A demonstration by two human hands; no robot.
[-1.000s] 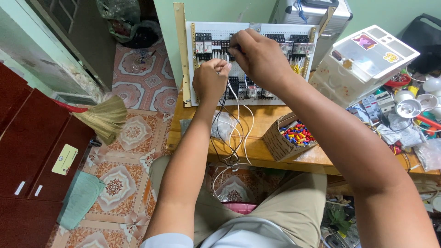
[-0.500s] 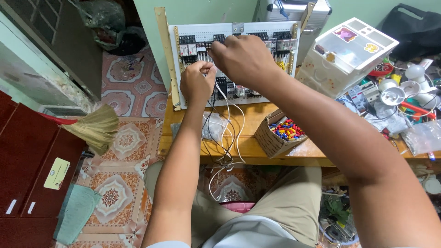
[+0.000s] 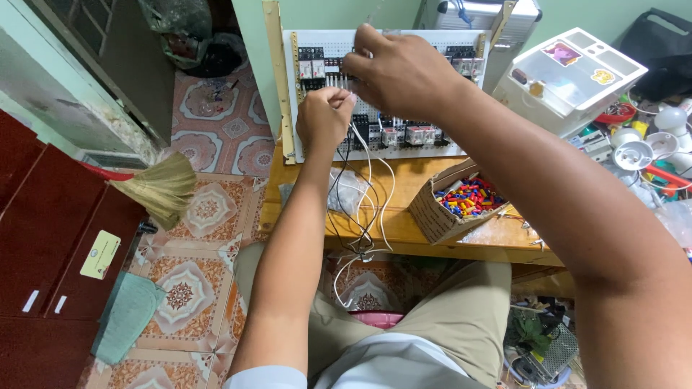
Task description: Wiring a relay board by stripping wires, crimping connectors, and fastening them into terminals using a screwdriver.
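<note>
The left hand [image 3: 324, 119] is curled into a loose fist in front of a white perforated wiring panel [image 3: 432, 148], its fingertips pinched shut on the upper ends of thin white wires [image 3: 375, 187] that fall from it in loops over the front edge of the wooden workbench [image 3: 404, 223]; the right hand [image 3: 400, 72] reaches across above it, fingers bent toward the top row of black relay modules [image 3: 317, 61] on the panel; whether those fingers actually hold anything cannot be told, since the back of the hand hides them. The panel stands upright at the back of the bench, leaning against a green wall, with a second row of clear-topped relays [image 3: 414, 135] lower down, just right of the left hand. Near the right forearm sits an open cardboard box [image 3: 443, 216] filled with small red, blue and yellow connector sleeves [image 3: 468, 198]; a white plastic case [image 3: 569, 75] lies behind it. To the left, on the patterned tile floor, rests a straw broom [image 3: 162, 189].
</note>
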